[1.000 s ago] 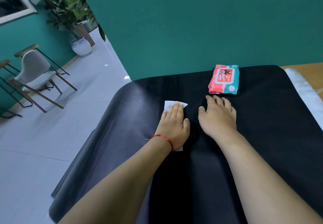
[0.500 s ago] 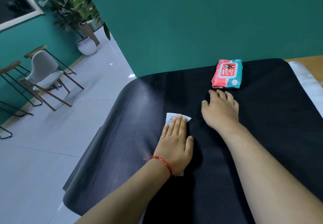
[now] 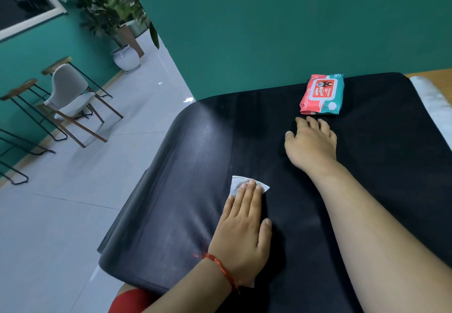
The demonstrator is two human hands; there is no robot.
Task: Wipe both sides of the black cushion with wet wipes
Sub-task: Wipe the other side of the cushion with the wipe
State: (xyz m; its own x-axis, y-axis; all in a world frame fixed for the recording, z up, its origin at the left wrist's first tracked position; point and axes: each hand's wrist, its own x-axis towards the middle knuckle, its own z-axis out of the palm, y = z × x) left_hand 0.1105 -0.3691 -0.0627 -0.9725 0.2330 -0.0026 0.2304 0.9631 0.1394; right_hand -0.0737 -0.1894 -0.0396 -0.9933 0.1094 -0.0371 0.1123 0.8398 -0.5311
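The black cushion (image 3: 367,166) fills the lower right, its left side curving down over an edge. My left hand (image 3: 242,234), a red string at the wrist, lies flat with straight fingers pressing a white wet wipe (image 3: 237,185) onto the cushion near its front left. The wipe's far corners poke out past my fingertips; most of it is hidden under the palm. My right hand (image 3: 311,145) rests flat on the cushion further back. Just beyond its fingertips lies a red and teal pack of wet wipes (image 3: 321,94), apart from the hand.
A teal wall (image 3: 269,31) rises directly behind the cushion. A white strip (image 3: 435,107) runs along the cushion's right edge. To the left lies grey tiled floor (image 3: 49,215) with a grey chair (image 3: 69,95), metal stools and a potted plant (image 3: 126,56).
My left hand has dragged the wipe toward me across the cushion, leaving damp streaks behind. My right hand and the pack have stayed where they were.
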